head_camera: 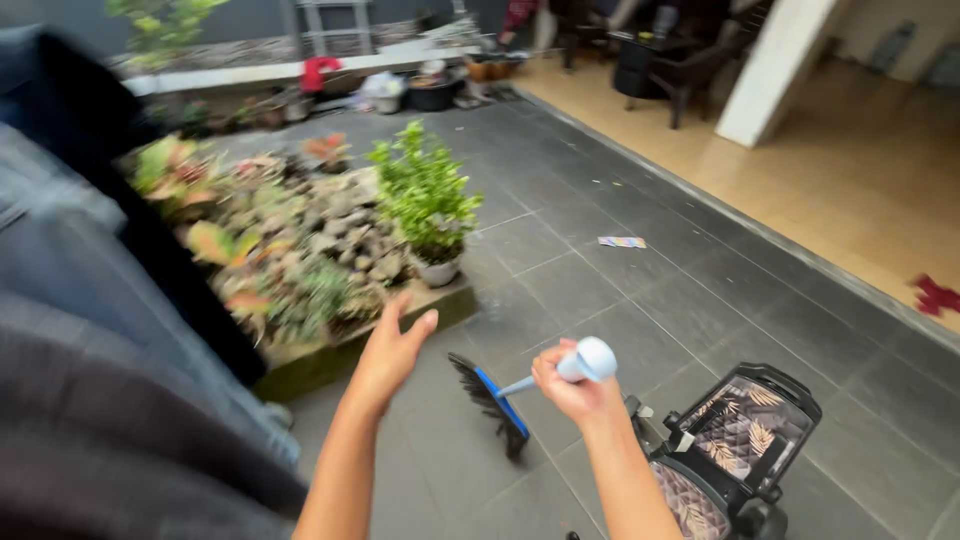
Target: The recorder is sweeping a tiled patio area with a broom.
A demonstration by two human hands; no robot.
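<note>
Above the grey tiles, right hand grips the broom, left hand spread open beside it.

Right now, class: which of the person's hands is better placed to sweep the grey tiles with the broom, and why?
The right hand. It already grips the pale handle of the blue broom, whose dark bristles rest on the grey tiled floor. The left hand is open and empty, raised near the planter bed.

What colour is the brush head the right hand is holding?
Blue, with dark bristles; the brush has a pale handle in the right hand. Head view shows it best.
</note>
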